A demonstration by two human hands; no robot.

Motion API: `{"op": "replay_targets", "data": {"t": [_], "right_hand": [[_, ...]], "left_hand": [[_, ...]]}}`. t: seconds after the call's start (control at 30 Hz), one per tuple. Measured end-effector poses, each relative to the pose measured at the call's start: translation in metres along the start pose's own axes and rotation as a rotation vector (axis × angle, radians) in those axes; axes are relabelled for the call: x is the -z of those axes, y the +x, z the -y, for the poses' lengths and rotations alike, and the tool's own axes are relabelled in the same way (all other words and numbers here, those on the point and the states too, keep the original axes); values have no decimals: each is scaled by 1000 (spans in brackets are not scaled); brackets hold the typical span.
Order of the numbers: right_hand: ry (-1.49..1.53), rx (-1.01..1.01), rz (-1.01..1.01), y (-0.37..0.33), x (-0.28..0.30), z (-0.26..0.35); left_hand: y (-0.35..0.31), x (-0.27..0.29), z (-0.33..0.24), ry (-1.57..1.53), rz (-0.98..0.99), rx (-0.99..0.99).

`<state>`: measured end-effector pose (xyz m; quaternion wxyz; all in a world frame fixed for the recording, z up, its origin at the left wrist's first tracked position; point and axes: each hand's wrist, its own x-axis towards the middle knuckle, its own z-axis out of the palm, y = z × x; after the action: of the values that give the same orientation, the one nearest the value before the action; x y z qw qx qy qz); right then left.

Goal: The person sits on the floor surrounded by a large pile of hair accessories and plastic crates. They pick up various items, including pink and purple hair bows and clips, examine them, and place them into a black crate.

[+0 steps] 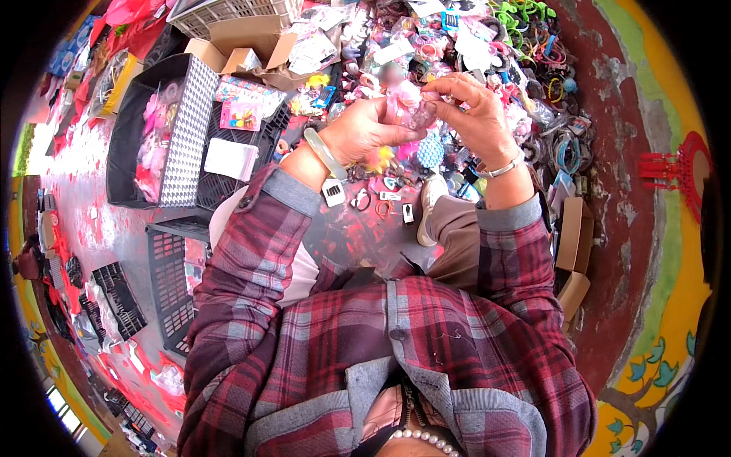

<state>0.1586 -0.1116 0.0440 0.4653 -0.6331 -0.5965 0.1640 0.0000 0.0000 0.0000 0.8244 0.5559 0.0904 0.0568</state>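
Observation:
Both my hands are raised over a heap of small accessories, with a pink ruffled item [403, 103] between them. It has a shiny, see-through part on its right side; its exact kind cannot be made out. My left hand [358, 132] wraps round it from the left, thumb along the lower side. The thumb and fingertips of my right hand [474, 114] pinch its right edge. Just below hang or lie a light blue bumpy ball-like thing [430, 151] and a yellow fluffy piece [378, 158]. Small carded hair ties [390, 196] lie on the floor nearer to me.
At left stands a black fabric bin [199, 137] with a checked side, beside a black plastic crate [221, 186]. Behind them are an open cardboard box [251, 38] and a pale basket [228, 17]. Headbands [563, 156] pile up at right, near brown cartons [575, 236].

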Motion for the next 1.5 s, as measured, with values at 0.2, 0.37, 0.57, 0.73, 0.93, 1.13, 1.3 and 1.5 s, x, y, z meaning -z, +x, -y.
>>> {"op": "replay_targets", "data": {"t": [0.2,0.37,0.57,0.73,0.93,1.13,1.3,1.5], "right_hand": [[-54,-137,128,-1,7,-2],[-2,-4,56,-4,-1,-1],[-116,-29,130,-6,-7,9],[-223,125,118,-3,-7,1],[-309,215,155,0,-6,5],[-319,153,258,-4,-6,6],[-235,139,378,-1,-8,-1],[65,-80,186,-2,-9,-5]], "left_hand": [[2,-4,2,-13,-25,-69],[0,-6,1,-146,16,-29],[-3,-8,-5,-66,35,-3],[-6,-7,-5,-24,7,-41],[-3,-8,4,-87,-4,-9],[-3,-15,5,-109,-12,20],[0,-11,5,-53,85,64],[4,1,13,52,-63,-74]]}}
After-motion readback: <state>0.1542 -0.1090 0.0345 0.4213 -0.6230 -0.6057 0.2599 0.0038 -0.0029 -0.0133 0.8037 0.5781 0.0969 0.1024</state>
